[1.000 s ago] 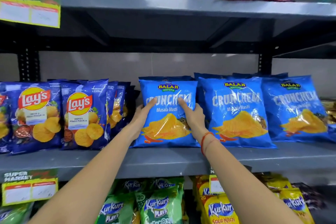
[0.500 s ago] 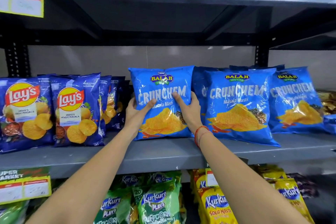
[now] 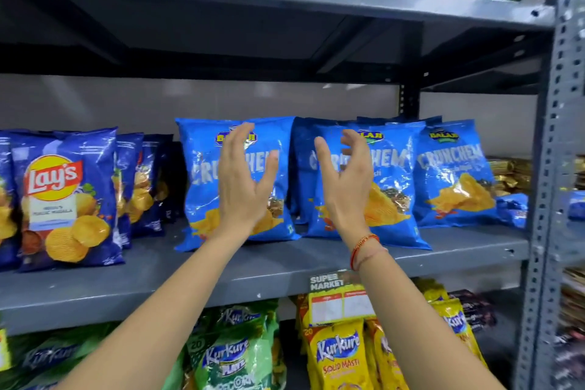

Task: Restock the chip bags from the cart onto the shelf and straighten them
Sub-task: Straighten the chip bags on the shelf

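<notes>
Three light-blue Crunchem bags stand in a row on the grey middle shelf [image 3: 285, 266]. The left Crunchem bag [image 3: 202, 174] stands upright behind my left hand [image 3: 243, 180], which is open with fingers spread and holds nothing. The middle Crunchem bag [image 3: 392, 187] leans back behind my right hand [image 3: 346, 180], also open and empty, with a red thread at the wrist. The right Crunchem bag [image 3: 452, 174] stands beside it. Whether the hands touch the bags I cannot tell. No cart shows in this view.
Dark-blue Lay's bags [image 3: 66, 196] fill the shelf's left part. Yellow and red bags lie on the upper shelf [image 3: 380, 0]. Green and yellow Kurkure bags [image 3: 231, 358] hang below, behind a price tag [image 3: 338, 301]. A perforated grey upright [image 3: 550, 199] bounds the right side.
Both hands have let go of the left Crunchem bag and lifted off it, fingers spread; the right hand now sits before the middle bag. The view has shifted right.
</notes>
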The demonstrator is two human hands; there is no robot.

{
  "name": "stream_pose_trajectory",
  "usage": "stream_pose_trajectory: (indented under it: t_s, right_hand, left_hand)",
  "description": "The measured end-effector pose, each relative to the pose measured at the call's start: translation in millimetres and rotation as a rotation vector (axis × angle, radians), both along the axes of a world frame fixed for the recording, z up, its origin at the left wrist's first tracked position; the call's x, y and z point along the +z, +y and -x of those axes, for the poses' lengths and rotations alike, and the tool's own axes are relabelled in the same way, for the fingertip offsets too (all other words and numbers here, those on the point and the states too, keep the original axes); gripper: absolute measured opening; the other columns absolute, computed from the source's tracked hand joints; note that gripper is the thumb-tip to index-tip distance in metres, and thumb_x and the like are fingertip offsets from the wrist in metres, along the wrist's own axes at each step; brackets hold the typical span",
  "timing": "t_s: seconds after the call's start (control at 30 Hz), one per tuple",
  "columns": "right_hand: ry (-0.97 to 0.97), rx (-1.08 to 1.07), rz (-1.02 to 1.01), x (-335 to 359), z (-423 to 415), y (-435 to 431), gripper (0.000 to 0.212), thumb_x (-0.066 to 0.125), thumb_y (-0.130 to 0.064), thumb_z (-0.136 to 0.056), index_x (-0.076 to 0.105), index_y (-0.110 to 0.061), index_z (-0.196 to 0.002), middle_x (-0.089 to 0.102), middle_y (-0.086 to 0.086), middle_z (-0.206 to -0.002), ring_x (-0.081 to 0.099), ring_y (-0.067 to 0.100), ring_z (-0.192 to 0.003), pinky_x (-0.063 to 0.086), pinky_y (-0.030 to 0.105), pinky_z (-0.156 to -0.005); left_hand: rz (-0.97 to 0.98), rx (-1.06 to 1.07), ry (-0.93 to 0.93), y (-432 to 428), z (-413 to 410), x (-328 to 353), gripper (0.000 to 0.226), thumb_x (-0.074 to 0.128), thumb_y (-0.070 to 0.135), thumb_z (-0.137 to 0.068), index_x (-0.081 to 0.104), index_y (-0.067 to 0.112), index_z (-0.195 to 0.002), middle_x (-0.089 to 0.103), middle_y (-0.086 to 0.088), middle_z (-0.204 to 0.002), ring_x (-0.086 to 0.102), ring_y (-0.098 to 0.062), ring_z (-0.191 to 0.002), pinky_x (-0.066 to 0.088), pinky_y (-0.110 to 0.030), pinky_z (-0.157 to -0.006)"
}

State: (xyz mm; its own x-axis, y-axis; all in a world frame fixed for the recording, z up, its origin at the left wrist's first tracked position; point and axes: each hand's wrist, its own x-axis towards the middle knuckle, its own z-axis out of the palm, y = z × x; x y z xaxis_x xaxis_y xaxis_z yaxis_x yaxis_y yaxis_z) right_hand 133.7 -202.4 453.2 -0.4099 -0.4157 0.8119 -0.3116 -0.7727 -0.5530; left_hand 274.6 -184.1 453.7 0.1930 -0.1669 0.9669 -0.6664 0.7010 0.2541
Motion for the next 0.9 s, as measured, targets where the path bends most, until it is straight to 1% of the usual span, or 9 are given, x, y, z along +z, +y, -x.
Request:
stream_pose_trajectory:
  t_s: [0.13,0.3,0.4,0.47,0.57,0.63,0.7,0.77,0.9]
  right_hand:
    - [-0.037,-0.264,-0.021,-6,59,-7,0.054,0.06,-0.048,-0.087,0.053,-0.009,-0.124,0.057,0.009,-0.123,0.048,0.026,-0.116,0.04,0.038,-0.098]
    - [-0.098,-0.261,-0.253,-22,106,-26,0.07,0.058,-0.062,-0.081,0.048,-0.011,-0.129,0.054,0.01,-0.128,0.047,0.028,-0.121,0.039,0.04,-0.099]
    - [-0.105,0.025,-0.503,-25,119,-39,0.088,0.063,-0.068,-0.073,0.038,-0.016,-0.139,0.051,0.01,-0.14,0.048,0.029,-0.127,0.037,0.043,-0.101]
    - [-0.124,0.179,-0.595,-26,120,-45,0.097,0.066,-0.068,-0.069,0.033,-0.015,-0.144,0.05,0.011,-0.141,0.05,0.027,-0.121,0.037,0.038,-0.098]
    - [-0.132,0.211,-0.59,-29,125,-55,0.099,0.07,-0.065,-0.067,0.035,-0.013,-0.144,0.049,0.011,-0.143,0.05,0.025,-0.119,0.04,0.039,-0.096]
    - [-0.145,0.26,-0.558,-31,128,-60,0.095,0.073,-0.063,-0.066,0.041,-0.013,-0.141,0.051,0.01,-0.142,0.053,0.024,-0.122,0.044,0.041,-0.101]
    - [-0.137,0.328,-0.518,-30,131,-63,0.082,0.076,-0.059,-0.065,0.054,-0.014,-0.13,0.063,0.009,-0.13,0.061,0.027,-0.116,0.049,0.046,-0.1]
    - [-0.123,0.389,-0.447,-27,133,-67,0.061,0.078,-0.05,-0.068,0.063,-0.016,-0.116,0.071,0.006,-0.114,0.068,0.024,-0.104,0.055,0.044,-0.092]
    - [-0.058,0.453,-0.365,-25,135,-81,0.036,0.076,-0.035,-0.077,0.067,-0.018,-0.107,0.074,0.003,-0.106,0.072,0.017,-0.095,0.058,0.037,-0.084]
  left_hand:
    - [-0.214,-0.109,-0.128,-24,52,-7,0.051,0.051,0.04,-0.09,0.042,0.011,-0.131,0.048,-0.009,-0.133,0.039,-0.014,-0.123,0.019,-0.006,-0.099]
    - [-0.778,-0.247,0.157,-65,91,-22,0.082,0.052,0.058,-0.083,0.024,0.011,-0.143,0.034,-0.012,-0.148,0.033,-0.028,-0.134,0.026,-0.035,-0.107]
    - [-1.002,-0.354,0.352,-79,97,-22,0.096,0.057,0.07,-0.07,0.031,0.01,-0.141,0.042,-0.012,-0.144,0.042,-0.029,-0.127,0.034,-0.04,-0.103]
    - [-1.013,-0.433,0.427,-81,94,-23,0.092,0.066,0.068,-0.063,0.044,0.01,-0.131,0.054,-0.005,-0.13,0.052,-0.024,-0.109,0.04,-0.036,-0.091]
    - [-1.011,-0.529,0.522,-81,94,-28,0.082,0.077,0.059,-0.057,0.053,0.011,-0.119,0.06,0.0,-0.115,0.059,-0.021,-0.098,0.047,-0.034,-0.086]
    - [-0.95,-0.618,0.564,-76,97,-28,0.058,0.081,0.049,-0.06,0.062,0.014,-0.103,0.07,-0.003,-0.1,0.067,-0.017,-0.084,0.054,-0.028,-0.066]
    - [-0.852,-0.653,0.594,-72,100,-30,0.039,0.082,0.041,-0.061,0.063,0.022,-0.089,0.072,0.0,-0.092,0.068,-0.01,-0.074,0.051,-0.018,-0.048]
    - [-0.772,-0.627,0.603,-68,103,-32,0.042,0.083,0.039,-0.06,0.061,0.022,-0.092,0.07,0.002,-0.093,0.068,-0.01,-0.078,0.053,-0.019,-0.053]
    - [-0.715,-0.576,0.575,-63,105,-34,0.065,0.084,0.039,-0.059,0.054,0.017,-0.113,0.066,-0.002,-0.109,0.065,-0.017,-0.096,0.055,-0.037,-0.082]
